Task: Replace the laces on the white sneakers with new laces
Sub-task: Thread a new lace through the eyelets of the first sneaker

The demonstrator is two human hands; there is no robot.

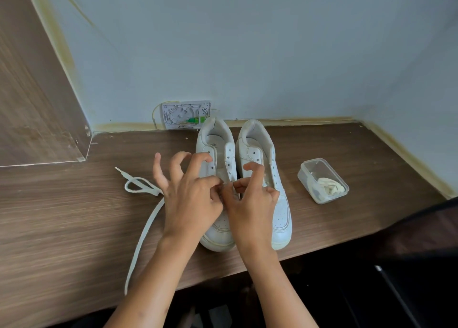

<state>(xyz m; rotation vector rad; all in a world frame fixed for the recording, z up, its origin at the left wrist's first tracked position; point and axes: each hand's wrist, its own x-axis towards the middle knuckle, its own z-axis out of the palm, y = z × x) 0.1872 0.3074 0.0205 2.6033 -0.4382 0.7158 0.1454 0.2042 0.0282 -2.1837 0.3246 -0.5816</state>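
- The wooden counter (74,216) runs up to a pale wall at the back and right; its near edge cuts diagonally under the forearms, with a wood panel (37,92) rising at the left.
- Two white sneakers (260,159) stand side by side near the back wall, heels toward the wall, toes toward the person; their upper eyelets are bare.
- Bare counter lies left of the shoes, crossed by a long white lace (143,233) that loops near its tip and trails off the near edge.
- A clear plastic container (322,180) holding bundled laces sits to the right of the pair, apart from them.
- A white wall box (186,114) with a green connector sits behind the left shoe.
- The left hand (190,191) hovers over the left shoe, thumb and forefinger pinching at its lower eyelets, other fingers spread and curled upward.
- The right hand (250,199) meets it thumb to thumb, pinching at the same spot; what is pinched is hidden.
- Both forearms reach in from below, converging.
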